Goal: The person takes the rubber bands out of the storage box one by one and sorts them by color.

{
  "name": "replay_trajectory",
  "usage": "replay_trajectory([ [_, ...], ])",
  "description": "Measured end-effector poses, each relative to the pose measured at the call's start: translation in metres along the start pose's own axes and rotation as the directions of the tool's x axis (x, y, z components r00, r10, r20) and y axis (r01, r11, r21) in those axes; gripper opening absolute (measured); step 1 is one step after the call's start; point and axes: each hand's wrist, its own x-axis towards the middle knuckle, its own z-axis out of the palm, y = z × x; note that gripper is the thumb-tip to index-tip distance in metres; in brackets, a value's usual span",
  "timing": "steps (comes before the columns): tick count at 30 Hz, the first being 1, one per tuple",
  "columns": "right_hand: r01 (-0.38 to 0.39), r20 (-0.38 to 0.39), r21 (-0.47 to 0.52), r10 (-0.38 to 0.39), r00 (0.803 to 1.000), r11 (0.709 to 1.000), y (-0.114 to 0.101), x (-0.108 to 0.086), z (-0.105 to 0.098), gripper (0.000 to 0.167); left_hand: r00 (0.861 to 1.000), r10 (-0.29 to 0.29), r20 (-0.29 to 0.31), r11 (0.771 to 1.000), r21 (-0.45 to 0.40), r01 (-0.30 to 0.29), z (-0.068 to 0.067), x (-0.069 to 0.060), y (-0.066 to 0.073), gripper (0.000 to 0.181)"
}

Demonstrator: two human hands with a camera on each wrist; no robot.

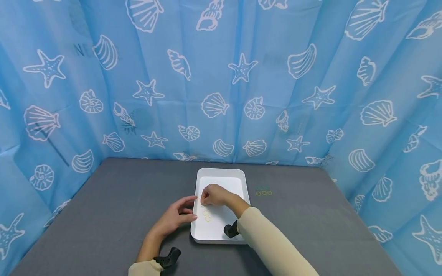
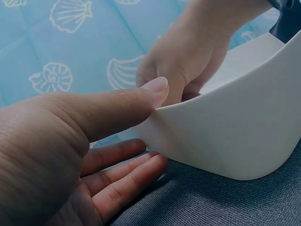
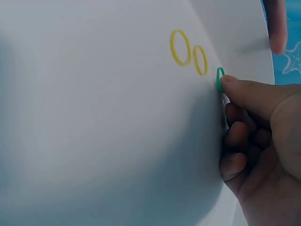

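A white rectangular tray lies on the grey table. Inside it, near its left wall, my right hand reaches down with curled fingers. In the right wrist view its thumb and finger pinch a small thin green ring against the tray floor; part of the ring is hidden by the thumb. A yellow ring and another yellow ring lie in line beside it. My left hand is at the tray's left side, fingers spread, thumb by the rim.
Right of the tray, several small rings lie on the grey cloth: a row of yellow rings and, behind it, faint green rings. A blue shell-patterned curtain stands around the table's back and sides.
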Motion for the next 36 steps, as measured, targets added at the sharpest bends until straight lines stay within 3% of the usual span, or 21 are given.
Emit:
replay_trajectory([
  [21, -0.031, -0.133, 0.138, 0.049, 0.99, 0.99, 0.015, -0.018, -0.027, 0.013, 1.0, -0.01, -0.009, 1.0, 0.016, 0.01, 0.0, 0.0, 0.001, 0.064],
  [36, -0.001, -0.227, 0.194, 0.046, 0.973, 0.981, 0.036, -0.049, -0.057, 0.009, 1.0, -0.004, -0.006, 1.0, 0.009, 0.004, 0.0, 0.0, 0.002, 0.065],
])
